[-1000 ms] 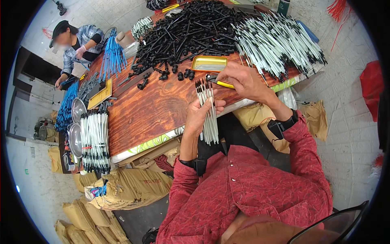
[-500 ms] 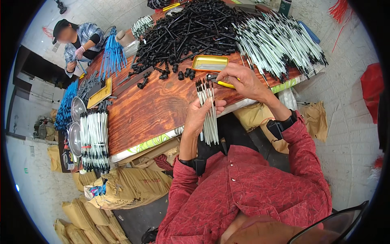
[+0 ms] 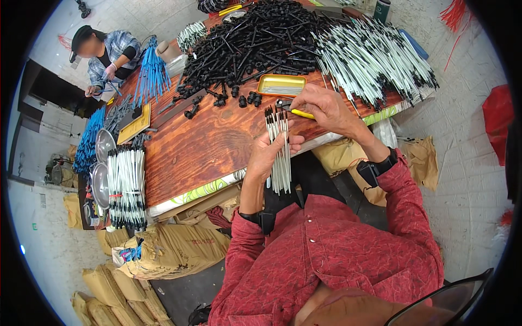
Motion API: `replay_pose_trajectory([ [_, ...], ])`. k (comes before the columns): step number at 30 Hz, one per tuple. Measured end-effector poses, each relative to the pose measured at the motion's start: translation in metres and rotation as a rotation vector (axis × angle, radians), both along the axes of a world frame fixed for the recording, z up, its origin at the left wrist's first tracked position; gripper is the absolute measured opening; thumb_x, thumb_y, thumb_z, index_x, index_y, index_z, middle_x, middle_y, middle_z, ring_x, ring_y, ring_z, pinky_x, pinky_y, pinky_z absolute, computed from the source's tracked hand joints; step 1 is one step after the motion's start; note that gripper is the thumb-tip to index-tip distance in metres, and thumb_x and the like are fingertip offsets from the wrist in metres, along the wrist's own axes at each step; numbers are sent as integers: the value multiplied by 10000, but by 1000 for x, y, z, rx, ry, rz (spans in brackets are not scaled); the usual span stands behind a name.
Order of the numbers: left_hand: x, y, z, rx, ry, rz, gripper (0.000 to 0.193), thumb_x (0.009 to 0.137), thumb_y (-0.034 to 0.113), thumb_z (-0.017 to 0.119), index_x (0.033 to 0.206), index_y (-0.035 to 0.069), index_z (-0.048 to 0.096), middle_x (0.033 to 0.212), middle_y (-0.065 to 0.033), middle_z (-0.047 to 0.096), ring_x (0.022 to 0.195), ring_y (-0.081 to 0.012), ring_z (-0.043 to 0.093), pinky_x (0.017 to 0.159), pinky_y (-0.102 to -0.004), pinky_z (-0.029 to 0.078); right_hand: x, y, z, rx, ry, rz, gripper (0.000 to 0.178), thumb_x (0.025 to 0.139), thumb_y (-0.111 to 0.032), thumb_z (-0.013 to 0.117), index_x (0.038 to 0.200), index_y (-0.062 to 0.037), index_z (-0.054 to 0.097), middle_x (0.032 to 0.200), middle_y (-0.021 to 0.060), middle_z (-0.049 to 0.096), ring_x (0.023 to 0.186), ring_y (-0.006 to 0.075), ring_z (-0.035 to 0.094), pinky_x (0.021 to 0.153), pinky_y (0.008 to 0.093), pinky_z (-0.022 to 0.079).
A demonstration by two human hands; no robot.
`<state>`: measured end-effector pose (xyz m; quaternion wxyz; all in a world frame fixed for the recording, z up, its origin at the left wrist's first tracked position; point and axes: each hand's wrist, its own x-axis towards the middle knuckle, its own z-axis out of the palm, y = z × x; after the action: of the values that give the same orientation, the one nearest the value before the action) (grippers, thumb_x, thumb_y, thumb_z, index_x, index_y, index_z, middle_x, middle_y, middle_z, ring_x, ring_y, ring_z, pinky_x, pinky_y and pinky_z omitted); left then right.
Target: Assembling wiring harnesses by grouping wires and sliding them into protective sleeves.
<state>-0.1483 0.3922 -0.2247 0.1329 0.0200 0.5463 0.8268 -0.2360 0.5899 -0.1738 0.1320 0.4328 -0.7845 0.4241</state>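
My left hand (image 3: 266, 155) is wrapped round a bundle of thin white rods with dark tips (image 3: 281, 171), held upright at the table's near edge with the tips up. My right hand (image 3: 326, 108) is just to the right of the tips, thumb and fingers pinched together. Whatever is in that pinch is too small or hidden to make out. Pliers with yellow handles (image 3: 303, 113) show right below its fingers and seem to lie on the wooden table (image 3: 201, 146). A yellow tray (image 3: 283, 77) holding thin pale rods sits just beyond them.
A large heap of black plastic parts (image 3: 255, 38) covers the far table. Loose white rods with black ends (image 3: 375, 60) lie at right; a tied bundle of them (image 3: 126, 185) stands left. Blue rods (image 3: 151, 76) are near a co-worker (image 3: 111, 57). Brown sacks (image 3: 174, 250) stand below the table.
My right hand has shifted slightly to the right while the pliers stay where they were. The left hand and bundle hardly move. At far left, the co-worker's hands have lowered a little.
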Motion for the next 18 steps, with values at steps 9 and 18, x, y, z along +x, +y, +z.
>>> replay_pose_trajectory([
  [9,0,0,5,20,-15,-21,494,977,369,501,1326,19,492,992,-164,683,839,-195,673,781,-310,546,1,0,1,51,14,-43,244,770,86,512,934,-39,641,904,100,610,873,273,612,750,344,484],
  [18,-1,1,6,8,-46,-4,543,974,435,475,1327,22,488,974,-166,682,823,-192,676,769,-307,550,6,-6,3,17,142,-82,218,768,32,539,911,-94,646,780,68,564,750,274,605,624,366,480],
])
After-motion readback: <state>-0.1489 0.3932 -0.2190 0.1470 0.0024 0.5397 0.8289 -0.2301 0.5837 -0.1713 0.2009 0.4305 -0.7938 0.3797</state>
